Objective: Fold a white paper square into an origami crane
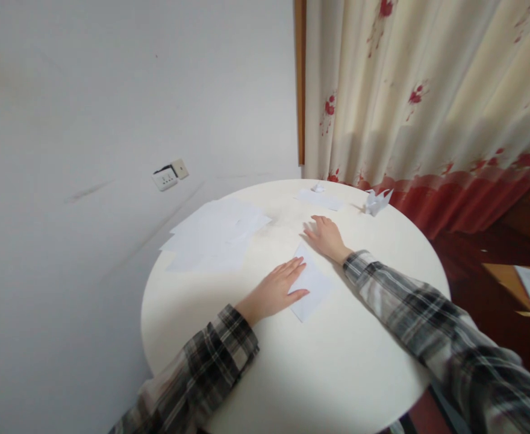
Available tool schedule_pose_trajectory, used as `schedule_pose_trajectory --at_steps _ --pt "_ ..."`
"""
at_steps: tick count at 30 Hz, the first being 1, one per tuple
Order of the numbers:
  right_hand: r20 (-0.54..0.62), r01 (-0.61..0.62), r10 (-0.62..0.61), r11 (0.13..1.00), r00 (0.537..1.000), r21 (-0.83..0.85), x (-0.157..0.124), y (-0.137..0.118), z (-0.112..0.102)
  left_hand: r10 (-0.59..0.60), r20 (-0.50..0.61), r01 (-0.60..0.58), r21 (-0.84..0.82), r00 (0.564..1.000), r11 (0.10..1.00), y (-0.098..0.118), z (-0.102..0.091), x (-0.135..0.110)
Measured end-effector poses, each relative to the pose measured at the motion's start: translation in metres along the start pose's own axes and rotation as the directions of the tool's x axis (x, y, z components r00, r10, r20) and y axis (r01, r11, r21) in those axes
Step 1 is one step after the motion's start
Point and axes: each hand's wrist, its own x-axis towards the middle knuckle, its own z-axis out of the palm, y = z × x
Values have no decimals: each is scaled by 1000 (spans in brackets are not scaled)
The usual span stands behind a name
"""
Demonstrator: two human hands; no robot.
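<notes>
A small white sheet of paper [312,289] lies flat near the middle of the round white table, one corner pointing away from me. My left hand [277,288] rests on its left side with the fingers stretched out and the thumb apart. Just beyond the sheet's far right edge is my right hand [326,236], its fingers apart and slightly bent, with nothing visible in them. Whether it touches the tabletop or hovers slightly, I cannot tell. Part of the sheet is hidden under my left hand.
Several overlapping white sheets [215,235] cover the table's left side. A folded paper crane [376,202] stands at the far right edge. A smaller folded paper piece [318,188] sits by another sheet [321,199] at the back. Wall and curtain [427,120] border the table [265,380].
</notes>
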Motion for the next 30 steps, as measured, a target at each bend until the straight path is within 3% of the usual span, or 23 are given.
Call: schedule_pose_trajectory --at_steps 4,7,9,13,19,30 --pt "53 213 -235 938 970 274 -9 -11 -8 -87 -27 88 21 996 996 -15 -2 2" --pt "196 361 -454 853 869 377 -17 -20 -13 -98 -20 97 -31 995 995 -28 -9 2" --pt "227 428 -535 816 813 389 -20 -23 -15 -65 35 69 -100 997 993 -35 -15 -1" --pt "259 438 -544 819 798 371 -19 -22 -15 -38 114 57 -169 993 984 -37 -26 -10" --pt "259 406 -507 841 822 359 -19 -21 -15 -49 37 56 -228 998 972 -30 -29 -11" --pt "256 358 -487 834 835 419 -20 -23 -16 -51 44 61 -282 998 958 -34 -32 -10"
